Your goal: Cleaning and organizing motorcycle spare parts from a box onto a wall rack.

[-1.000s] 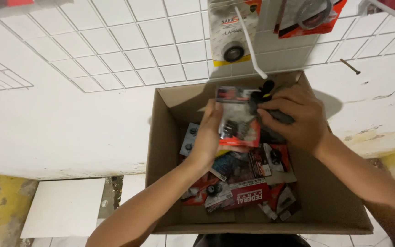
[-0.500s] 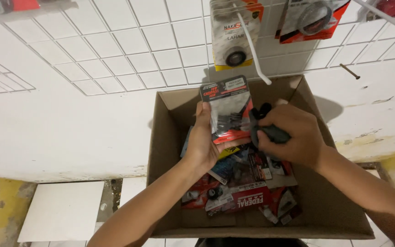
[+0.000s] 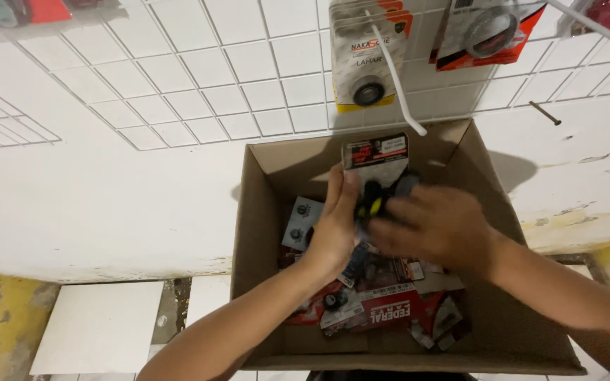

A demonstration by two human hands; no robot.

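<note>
One flat blister pack (image 3: 375, 159) sits upright in our grasp above the far half of the open cardboard box (image 3: 255, 233); its card is red and black at the top with a pale, clear lower part. Our left hand (image 3: 333, 229) holds it by its left edge, fingers curled and pressed against the card. Our right hand (image 3: 435, 226) comes in from the right, blurred, its fingers closed around a small dark object with yellow on it (image 3: 374, 201) that lies against the lower part of the pack. Whether that object is part of the pack we cannot tell.

Below the hands, the box holds a loose heap of similar packs (image 3: 383, 310), red, black and grey, several with small round parts under clear plastic. Beyond the box a white wire grid (image 3: 199, 85) leans on the wall, with two carded packs (image 3: 368, 56) hanging at the far side, and a white hook (image 3: 397, 77) jutting out over the box.
</note>
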